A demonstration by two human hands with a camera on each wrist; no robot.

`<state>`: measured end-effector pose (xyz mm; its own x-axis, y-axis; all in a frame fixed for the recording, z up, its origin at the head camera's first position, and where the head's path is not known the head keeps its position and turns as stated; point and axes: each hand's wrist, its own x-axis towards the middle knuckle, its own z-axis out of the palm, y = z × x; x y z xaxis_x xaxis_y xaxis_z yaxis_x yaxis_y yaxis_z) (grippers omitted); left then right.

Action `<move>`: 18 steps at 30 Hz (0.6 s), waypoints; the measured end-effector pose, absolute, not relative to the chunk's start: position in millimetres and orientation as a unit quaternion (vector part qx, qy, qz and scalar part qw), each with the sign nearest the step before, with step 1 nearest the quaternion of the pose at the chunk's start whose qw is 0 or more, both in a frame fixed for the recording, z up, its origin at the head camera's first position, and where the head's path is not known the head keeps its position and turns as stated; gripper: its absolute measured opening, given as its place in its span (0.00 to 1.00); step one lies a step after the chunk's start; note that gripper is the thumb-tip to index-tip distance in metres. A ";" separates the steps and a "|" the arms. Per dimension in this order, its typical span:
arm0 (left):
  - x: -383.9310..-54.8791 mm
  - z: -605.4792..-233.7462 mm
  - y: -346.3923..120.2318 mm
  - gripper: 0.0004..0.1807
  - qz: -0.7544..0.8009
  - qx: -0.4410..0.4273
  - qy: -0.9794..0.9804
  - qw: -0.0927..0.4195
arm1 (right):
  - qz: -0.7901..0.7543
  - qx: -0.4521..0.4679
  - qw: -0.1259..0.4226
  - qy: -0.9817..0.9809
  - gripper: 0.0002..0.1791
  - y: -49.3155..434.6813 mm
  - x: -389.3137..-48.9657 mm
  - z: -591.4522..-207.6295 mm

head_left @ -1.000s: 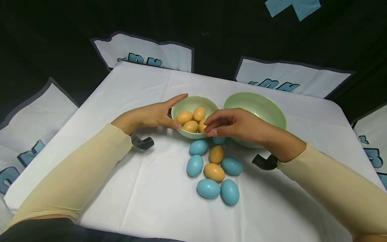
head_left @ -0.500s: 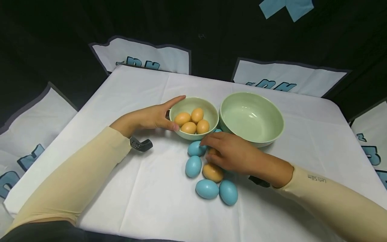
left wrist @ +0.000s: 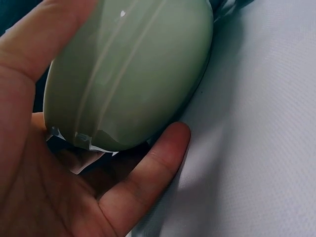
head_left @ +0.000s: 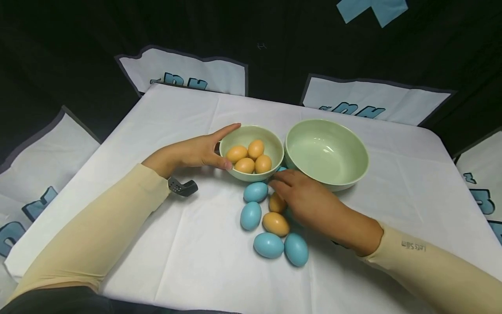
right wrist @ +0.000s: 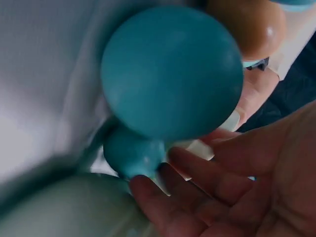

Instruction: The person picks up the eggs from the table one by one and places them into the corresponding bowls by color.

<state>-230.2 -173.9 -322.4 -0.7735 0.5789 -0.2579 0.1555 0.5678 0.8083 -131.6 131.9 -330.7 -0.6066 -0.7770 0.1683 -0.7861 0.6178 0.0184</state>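
Note:
My left hand [head_left: 192, 152] holds the smaller pale green bowl [head_left: 272, 141] from its left side, thumb at the near rim. The left wrist view shows the fingers around that bowl [left wrist: 143, 74]. Several yellow eggs [head_left: 256, 149] lie inside it. My right hand [head_left: 310, 203] reaches in low among the loose eggs, its fingertips close to a partly covered blue egg [head_left: 282, 168] beside the two bowls. In the right wrist view its fingers are spread loosely near that blue egg [right wrist: 133, 153], with a nearer blue egg [right wrist: 173, 74] looming large. A yellow egg [head_left: 277, 203] lies partly under the hand.
A larger green bowl [head_left: 325, 152], with nothing in it, stands right of the smaller one. Toward the front lie another yellow egg [head_left: 276, 224] and several blue eggs [head_left: 268, 245] on the white tablecloth [head_left: 204, 261]. A dark curtain [head_left: 274, 26] hangs behind the table.
My right hand has left a yellow egg in the smaller bowl and come down toward me onto the loose eggs, then shifted slightly. The left hand keeps its hold on the bowl.

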 end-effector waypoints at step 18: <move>-229.8 -322.4 -173.9 0.59 0.405 0.212 0.852 0.255 | -0.132 0.407 0.086 -0.900 0.06 135.2 -117.6 -320.9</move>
